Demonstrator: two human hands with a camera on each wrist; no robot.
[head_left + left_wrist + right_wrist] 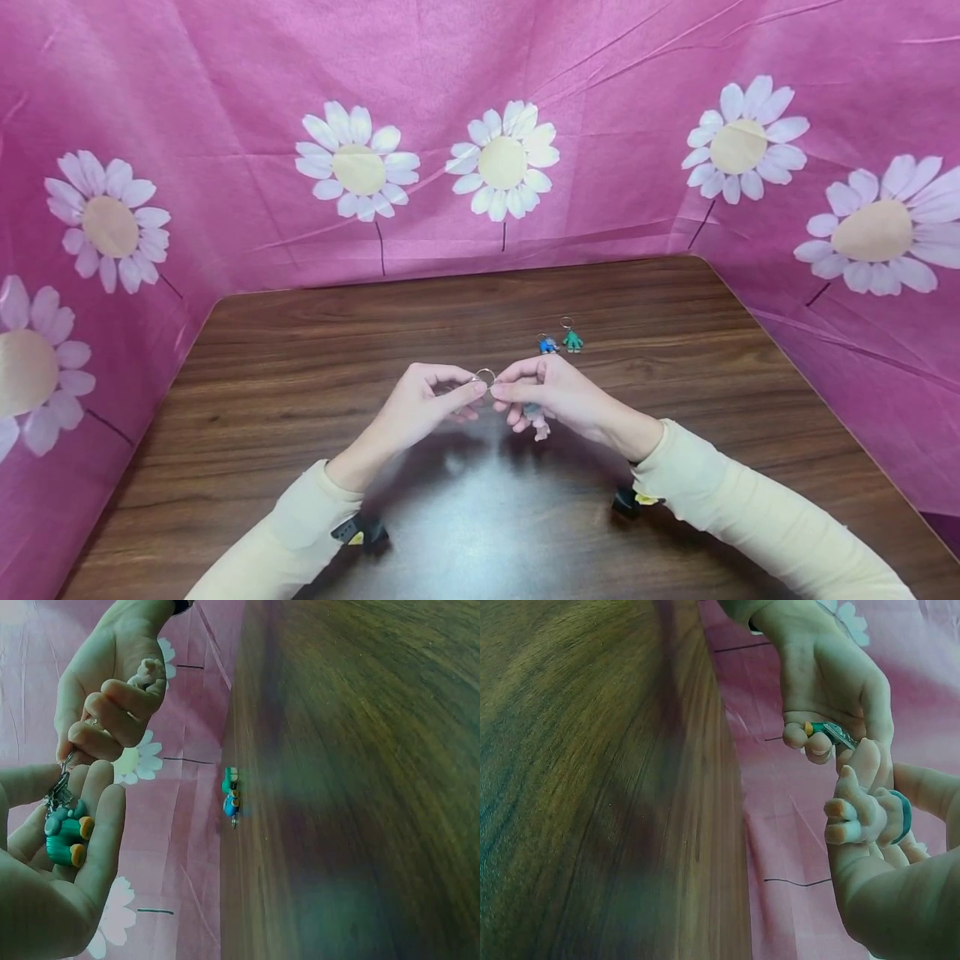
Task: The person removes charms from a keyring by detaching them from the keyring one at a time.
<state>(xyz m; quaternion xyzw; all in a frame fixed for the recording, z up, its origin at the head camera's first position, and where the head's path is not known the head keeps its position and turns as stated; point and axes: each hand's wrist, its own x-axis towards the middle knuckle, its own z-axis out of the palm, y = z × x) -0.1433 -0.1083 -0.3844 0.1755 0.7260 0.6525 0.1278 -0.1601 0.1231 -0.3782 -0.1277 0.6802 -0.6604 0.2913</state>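
Between the two hands, above the table, a silver key ring (486, 372) is pinched by the fingertips of my left hand (420, 408) and of my right hand (562, 396). A green figure keychain (69, 838) with orange feet and a metal chain lies against the left fingers in the left wrist view. From the right hand hangs a pale pink figure keychain (866, 814) with a teal band, resting along the fingers in the right wrist view. Whether both figures join the same ring cannot be made out.
On the brown wooden table (300, 350), beyond the right hand, lie a blue figure keychain (547, 345) and a green figure keychain (573, 340), side by side. A pink cloth (600, 167) with white daisies stands around the table's back and sides.
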